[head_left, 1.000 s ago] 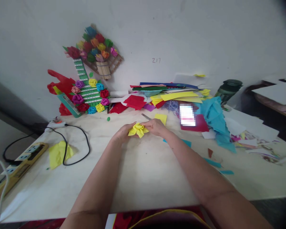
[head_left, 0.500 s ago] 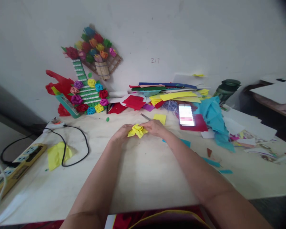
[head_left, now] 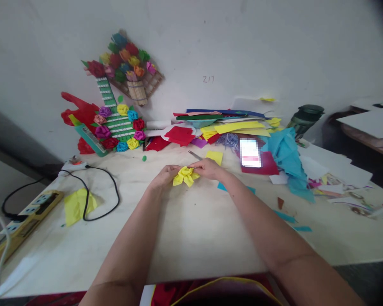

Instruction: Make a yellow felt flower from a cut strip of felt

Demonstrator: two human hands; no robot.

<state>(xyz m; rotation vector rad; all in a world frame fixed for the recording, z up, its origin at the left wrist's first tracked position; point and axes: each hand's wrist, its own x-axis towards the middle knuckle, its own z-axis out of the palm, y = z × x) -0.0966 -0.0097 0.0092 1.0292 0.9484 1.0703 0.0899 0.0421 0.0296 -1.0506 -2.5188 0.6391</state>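
A pale table (head_left: 178, 238) stands against a light gray wall (head_left: 242, 51) with a number written on it. At the back of the table, a heap of colored paper (head_left: 232, 127) lies along the wall.

Near the middle of the table, a yellow paper flower (head_left: 186, 176) sits between the two hands. The left hand (head_left: 166, 175) is nearly closed, its fingertips pinching the flower's left edge. The right hand (head_left: 208, 168) is also nearly closed, thumb and finger pinching the flower's upper right side. The hands are close together, with the flower bridging them.

Just behind the right hand are scissors (head_left: 195, 155), their handles hidden by it, and a yellow paper square (head_left: 214, 158), partly covered. A blue paper strip (head_left: 222, 187) passes under the right forearm.

To the left, a black cable (head_left: 117, 187) loops over a crumpled yellow sheet (head_left: 76, 208), near a power strip (head_left: 28, 225). Behind them, a green glue bottle (head_left: 91, 138) leans beside a guitar shape (head_left: 118, 125) edged with paper roses; a bunch of paper tulips (head_left: 127, 57) is above it. To the right, a lit phone (head_left: 250, 153) rests on dark red paper (head_left: 270, 165), beside crumpled blue paper (head_left: 285, 148). A dark green bottle (head_left: 306, 117) stands behind.
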